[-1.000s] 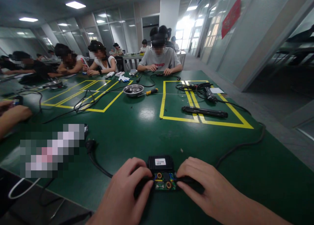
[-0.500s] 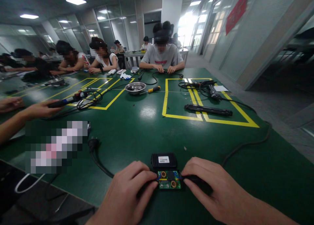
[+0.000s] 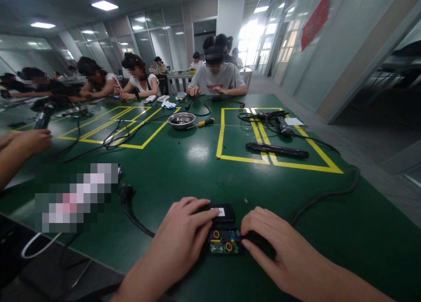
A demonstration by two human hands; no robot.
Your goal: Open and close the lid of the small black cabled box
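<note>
With the right hand [image 3: 279, 249], pinching the black cable [image 3: 261, 244] between thumb and fingers, at three o'clock of the circuit board [image 3: 223, 245], low on the green table [image 3: 190, 183] at six o'clock. With the left hand [image 3: 184, 229], laying the index finger over the white label [image 3: 221, 212] of the black cover [image 3: 229, 215], at twelve o'clock of the board; cannot tell whether gripping or only touching. Farther off, seeing the plug [image 3: 126, 194] at ten o'clock.
</note>
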